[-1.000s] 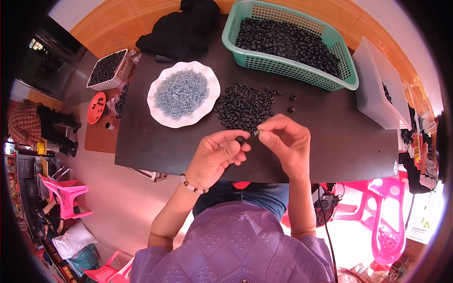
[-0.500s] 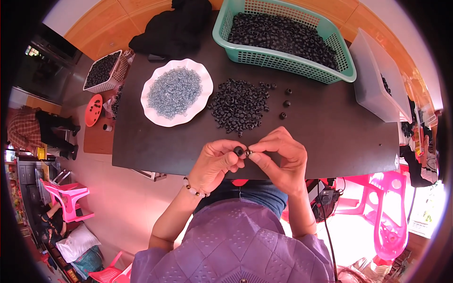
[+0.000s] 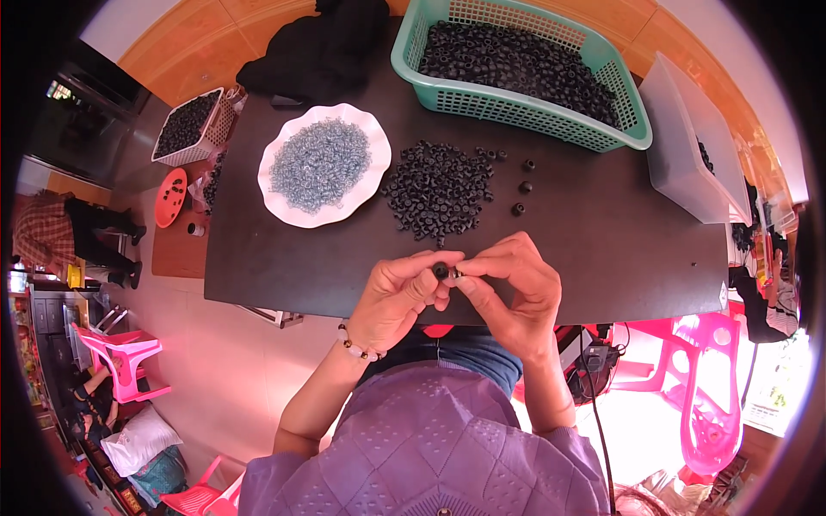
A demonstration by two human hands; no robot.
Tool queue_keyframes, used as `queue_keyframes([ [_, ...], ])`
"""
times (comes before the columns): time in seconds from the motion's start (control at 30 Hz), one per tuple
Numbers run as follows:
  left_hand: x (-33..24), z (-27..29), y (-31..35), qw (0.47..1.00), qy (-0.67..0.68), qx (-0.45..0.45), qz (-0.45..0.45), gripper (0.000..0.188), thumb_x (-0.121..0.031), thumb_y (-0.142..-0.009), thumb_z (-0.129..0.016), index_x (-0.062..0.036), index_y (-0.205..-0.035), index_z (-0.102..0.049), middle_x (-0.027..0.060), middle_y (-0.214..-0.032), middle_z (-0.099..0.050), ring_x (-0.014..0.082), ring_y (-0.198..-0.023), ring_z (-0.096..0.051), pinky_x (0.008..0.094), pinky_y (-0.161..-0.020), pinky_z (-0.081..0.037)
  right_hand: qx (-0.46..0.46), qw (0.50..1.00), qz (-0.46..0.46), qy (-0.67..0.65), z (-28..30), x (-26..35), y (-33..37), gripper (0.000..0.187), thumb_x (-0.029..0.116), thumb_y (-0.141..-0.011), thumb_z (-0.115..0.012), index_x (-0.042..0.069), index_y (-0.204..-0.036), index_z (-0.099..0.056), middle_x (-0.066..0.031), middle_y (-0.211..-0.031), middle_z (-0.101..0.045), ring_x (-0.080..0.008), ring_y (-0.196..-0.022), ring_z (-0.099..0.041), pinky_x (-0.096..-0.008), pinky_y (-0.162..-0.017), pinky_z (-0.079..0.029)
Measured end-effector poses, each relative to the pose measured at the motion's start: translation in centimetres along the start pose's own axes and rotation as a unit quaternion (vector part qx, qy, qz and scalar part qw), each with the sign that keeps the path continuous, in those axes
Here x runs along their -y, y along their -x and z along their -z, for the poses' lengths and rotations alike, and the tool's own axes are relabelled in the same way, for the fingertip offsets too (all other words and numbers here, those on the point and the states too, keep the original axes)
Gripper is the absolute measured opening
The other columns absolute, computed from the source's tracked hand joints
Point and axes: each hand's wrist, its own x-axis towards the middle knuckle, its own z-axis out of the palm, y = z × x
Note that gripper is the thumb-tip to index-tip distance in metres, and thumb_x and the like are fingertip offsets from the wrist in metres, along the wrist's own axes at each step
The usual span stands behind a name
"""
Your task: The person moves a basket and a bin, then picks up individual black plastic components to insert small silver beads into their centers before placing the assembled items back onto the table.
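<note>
Just over the table's near edge, my left hand (image 3: 397, 297) pinches a small black round cap (image 3: 440, 270) with a hole in it. Close against it, my right hand (image 3: 514, 291) holds a tiny shiny piece (image 3: 456, 273) between thumb and fingertip; its exact kind is too small to make out. Beyond my hands lies a heap of black caps (image 3: 437, 189), with a few single ones (image 3: 525, 187) to its right. Left of the heap sits a white wavy-rimmed plate (image 3: 376, 146) full of small clear pieces (image 3: 317, 163).
A green basket (image 3: 525, 112) of black caps stands at the back. To its right is a translucent bin (image 3: 688, 163). Black cloth (image 3: 314, 56) lies at the back left. A white basket (image 3: 215, 129) and an orange dish (image 3: 171, 198) sit beyond the table's left side.
The two small pieces have come closer together at my fingertips, and the black cap has turned a little. My hands stay in nearly the same place.
</note>
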Motion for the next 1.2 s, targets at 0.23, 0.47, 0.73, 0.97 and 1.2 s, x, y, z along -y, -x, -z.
queue_keyframes([
  [0.23,0.0,0.3,-0.1,0.998,-0.062,0.004,-0.024,0.035,-0.015,-0.094,-0.057,0.0074,-0.121,-0.056,0.0054,-0.096,-0.059,0.0104,-0.080,-0.058,0.0254,-0.072,-0.048,0.000,0.993,0.067,0.099,0.0,0.4,-0.2,0.021,-0.002,-0.066,-0.074,0.007,-0.085,-0.072,-0.0023,-0.077,-0.064,-0.0176,-0.073,-0.054,-0.0288,-0.064,-0.044],
  [0.47,0.0,0.3,0.0,0.996,-0.090,0.005,-0.022,0.033,-0.014,-0.094,-0.057,0.0079,-0.119,-0.058,0.0053,-0.095,-0.057,0.0111,-0.081,-0.057,0.0251,-0.072,-0.048,0.005,0.988,0.093,0.121,-0.2,0.5,0.0,0.024,-0.003,-0.063,-0.074,0.008,-0.084,-0.072,-0.0006,-0.078,-0.064,-0.0188,-0.072,-0.053,-0.0290,-0.061,-0.045],
  [0.73,0.2,0.7,0.2,0.995,-0.100,0.013,-0.023,0.033,-0.014,-0.094,-0.057,0.0076,-0.119,-0.058,0.0051,-0.093,-0.056,0.0120,-0.080,-0.056,0.0256,-0.072,-0.048,0.009,0.987,0.090,0.130,-0.3,0.3,0.4,0.022,-0.002,-0.065,-0.074,0.008,-0.084,-0.071,-0.0004,-0.080,-0.065,-0.0190,-0.073,-0.054,-0.0290,-0.062,-0.045],
  [0.97,0.6,1.1,0.2,0.994,-0.097,0.036,-0.040,0.030,-0.015,-0.095,-0.056,0.0064,-0.116,-0.061,0.0078,-0.099,-0.057,0.0141,-0.080,-0.056,0.0268,-0.070,-0.046,0.066,0.991,0.018,0.111,0.4,1.6,-0.6,0.026,0.005,-0.066,-0.077,0.009,-0.091,-0.072,-0.0010,-0.079,-0.064,-0.0193,-0.074,-0.054,-0.0303,-0.067,-0.045],
  [1.2,0.6,0.8,1.2,0.997,-0.075,0.005,0.034,0.033,-0.019,-0.095,-0.057,0.0061,-0.116,-0.060,0.0077,-0.088,-0.061,0.0149,-0.073,-0.058,0.0273,-0.067,-0.048,0.098,0.981,0.066,0.152,0.7,1.2,-0.1,0.028,0.008,-0.065,-0.078,0.010,-0.093,-0.072,-0.0013,-0.075,-0.060,-0.0204,-0.072,-0.054,-0.0308,-0.063,-0.046],
])
